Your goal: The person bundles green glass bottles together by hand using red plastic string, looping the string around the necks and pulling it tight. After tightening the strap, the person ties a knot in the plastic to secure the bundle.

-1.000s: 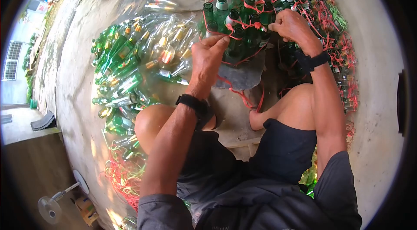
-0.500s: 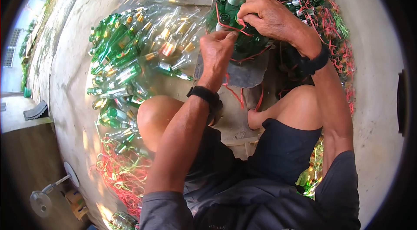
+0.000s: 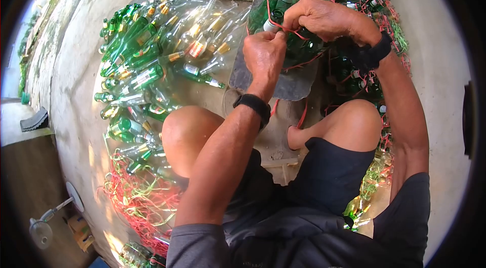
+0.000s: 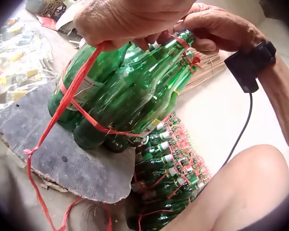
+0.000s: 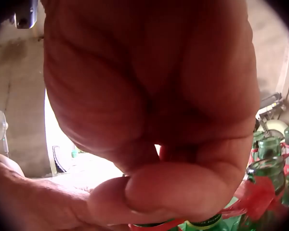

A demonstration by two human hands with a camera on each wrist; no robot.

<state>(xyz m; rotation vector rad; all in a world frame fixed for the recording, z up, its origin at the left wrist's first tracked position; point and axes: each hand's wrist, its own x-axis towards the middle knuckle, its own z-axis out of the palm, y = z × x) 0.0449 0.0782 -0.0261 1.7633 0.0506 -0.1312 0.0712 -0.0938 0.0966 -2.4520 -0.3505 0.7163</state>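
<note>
Grey worktop at one o'clock bears green bottles; left hand and right hand pinch red ribbon.

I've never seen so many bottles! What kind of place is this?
Perhaps a yard or workshop for bundling used glass: loose bottles lie on the grey floor, green bottles are bound with red ribbon, and a ribbon tangle lies nearby.
</note>
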